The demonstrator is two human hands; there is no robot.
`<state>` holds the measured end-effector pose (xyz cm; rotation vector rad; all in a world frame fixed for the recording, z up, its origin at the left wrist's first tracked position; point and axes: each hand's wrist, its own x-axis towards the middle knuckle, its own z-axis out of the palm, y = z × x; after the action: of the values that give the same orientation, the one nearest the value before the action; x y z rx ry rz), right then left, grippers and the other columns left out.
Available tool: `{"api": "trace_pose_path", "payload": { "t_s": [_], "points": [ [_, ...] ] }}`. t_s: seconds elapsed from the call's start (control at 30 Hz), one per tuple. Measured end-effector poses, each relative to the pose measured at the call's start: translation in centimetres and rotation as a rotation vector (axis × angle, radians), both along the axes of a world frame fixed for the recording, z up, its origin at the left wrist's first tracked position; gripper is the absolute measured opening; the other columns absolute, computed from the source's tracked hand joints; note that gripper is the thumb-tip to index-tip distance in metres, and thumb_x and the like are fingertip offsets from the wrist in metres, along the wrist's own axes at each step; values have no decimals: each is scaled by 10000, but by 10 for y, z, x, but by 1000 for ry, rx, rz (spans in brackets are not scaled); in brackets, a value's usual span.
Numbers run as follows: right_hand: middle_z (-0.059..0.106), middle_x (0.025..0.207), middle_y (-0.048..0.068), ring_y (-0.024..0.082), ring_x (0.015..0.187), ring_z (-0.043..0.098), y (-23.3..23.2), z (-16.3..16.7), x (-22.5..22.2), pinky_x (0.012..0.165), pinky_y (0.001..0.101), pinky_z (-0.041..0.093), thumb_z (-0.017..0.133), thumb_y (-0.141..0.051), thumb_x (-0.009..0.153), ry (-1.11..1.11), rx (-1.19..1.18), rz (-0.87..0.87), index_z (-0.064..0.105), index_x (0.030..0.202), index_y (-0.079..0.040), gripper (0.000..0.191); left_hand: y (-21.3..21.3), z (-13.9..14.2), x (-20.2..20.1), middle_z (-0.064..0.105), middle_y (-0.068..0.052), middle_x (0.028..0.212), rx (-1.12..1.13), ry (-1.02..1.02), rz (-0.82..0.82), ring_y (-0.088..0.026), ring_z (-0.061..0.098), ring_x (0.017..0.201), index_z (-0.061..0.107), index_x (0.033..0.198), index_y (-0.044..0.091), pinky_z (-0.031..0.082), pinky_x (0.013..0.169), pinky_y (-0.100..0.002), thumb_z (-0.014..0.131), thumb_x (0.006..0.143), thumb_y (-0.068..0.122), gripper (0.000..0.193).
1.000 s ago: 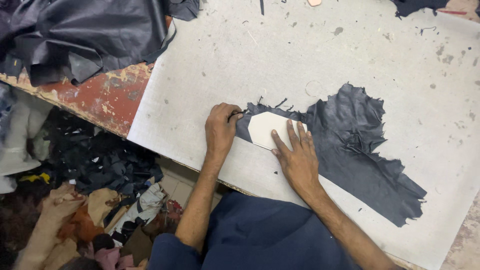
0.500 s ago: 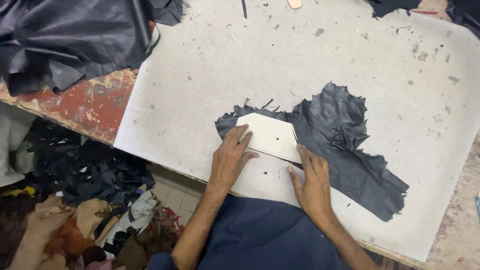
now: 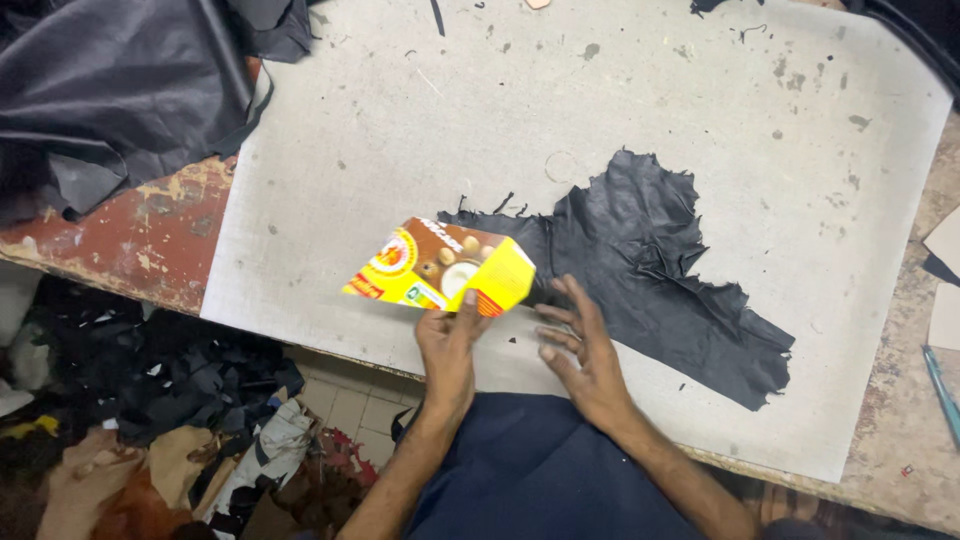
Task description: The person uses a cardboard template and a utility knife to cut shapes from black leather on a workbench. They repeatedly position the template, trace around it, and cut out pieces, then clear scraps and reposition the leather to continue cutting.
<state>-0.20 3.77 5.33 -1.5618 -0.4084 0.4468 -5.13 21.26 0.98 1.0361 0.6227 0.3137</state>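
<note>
A flat yellow and orange printed cardboard piece (image 3: 440,268) is being pinched at its lower right corner by the left hand (image 3: 447,345), and it is being held tilted just above the grey cutting board (image 3: 400,130). The right hand (image 3: 585,355) is being rested open, fingers spread, on the board just beside the card, touching the ragged black leather piece (image 3: 650,260).

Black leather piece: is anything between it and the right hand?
Nothing visible. The right hand rests at the edge of the black leather piece on the grey board; the left hand holds the cardboard template clear to its left.
</note>
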Motion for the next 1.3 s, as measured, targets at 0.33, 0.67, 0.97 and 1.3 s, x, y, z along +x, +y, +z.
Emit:
{"api": "trace_pose_path", "payload": {
  "t_s": [0.33,0.67,0.97,1.3],
  "points": [
    [631,1004,82,124,669,677,-7,-17,60,593,245,545,726,-13,911,-219,-503,-195,754,1192,-55,285,14,12,15,657,-109,1144,261,37,225,-145,662,1005,580,1309,2,579,861,-288,702,912,13,416],
    [630,963,77,153,695,580,2,-3,73,639,295,502,775,-48,861,-337,-659,-94,754,1234,-114,379,62,21,34,576,-155,1167,1224,483,115,-336,502,1144,710,1105,19,412,960,-481,824,832,229,363],
    [642,1008,91,169,744,619,9,-2,75,678,310,533,782,-77,868,-407,-702,-58,748,1256,-134,394,74,7,48,655,-75,920,1232,436,64,-287,571,939,717,916,25,448,837,-451,790,868,127,135],
    [642,1015,90,168,752,618,10,-3,73,676,304,541,811,-106,841,-404,-724,-61,756,1241,-146,406,80,15,48,682,-90,894,1228,442,76,-298,617,891,730,904,14,502,741,-444,801,857,133,146]
  ]
}}
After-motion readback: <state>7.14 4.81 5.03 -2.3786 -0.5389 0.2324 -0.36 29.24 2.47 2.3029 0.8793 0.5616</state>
